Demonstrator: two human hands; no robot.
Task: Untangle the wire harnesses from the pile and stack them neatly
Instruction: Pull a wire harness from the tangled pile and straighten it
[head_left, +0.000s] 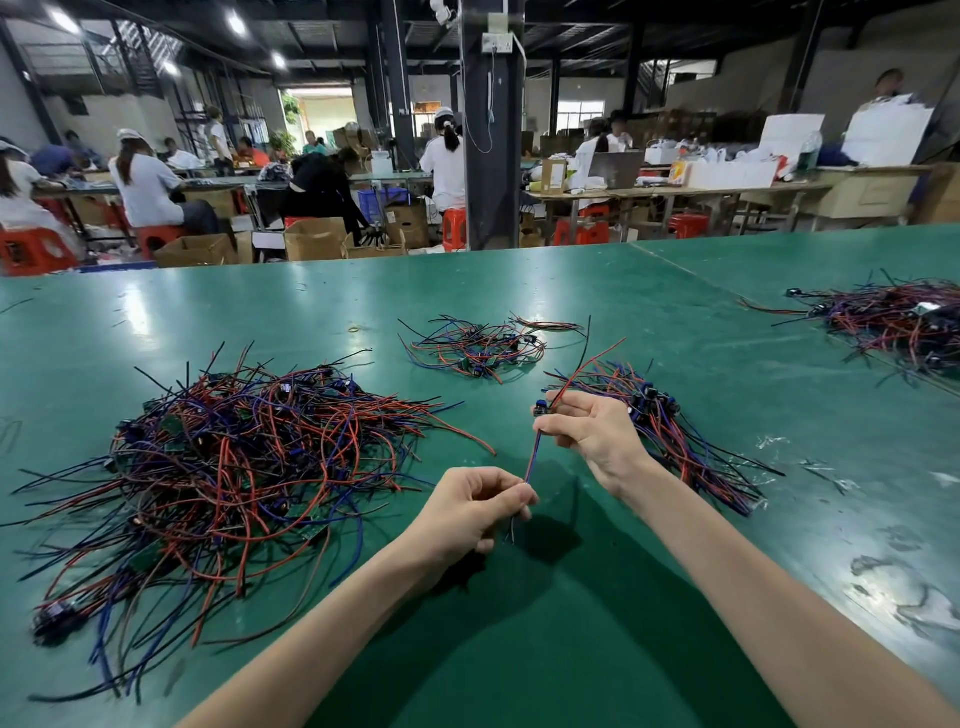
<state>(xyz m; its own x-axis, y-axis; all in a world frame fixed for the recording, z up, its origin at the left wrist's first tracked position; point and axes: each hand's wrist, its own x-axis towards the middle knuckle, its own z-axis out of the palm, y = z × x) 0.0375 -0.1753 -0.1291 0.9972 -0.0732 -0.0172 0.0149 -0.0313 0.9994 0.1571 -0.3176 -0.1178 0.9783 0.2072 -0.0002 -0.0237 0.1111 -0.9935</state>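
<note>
Left hand (467, 506), beside the tangled pile (234, 457), pinches the wire tails of one harness (534, 452); right hand (592, 434) grips its connector end above the desk (571, 649); best pull it taut, then lay it aligned on the stack (675, 436) just right.

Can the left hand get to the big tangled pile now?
Probably yes: only bare table lies between the left hand and the big pile, though it pinches a harness at present.

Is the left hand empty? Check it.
No, the left hand pinches the lower end of the wire harness, and the right hand holds its upper end.
</note>
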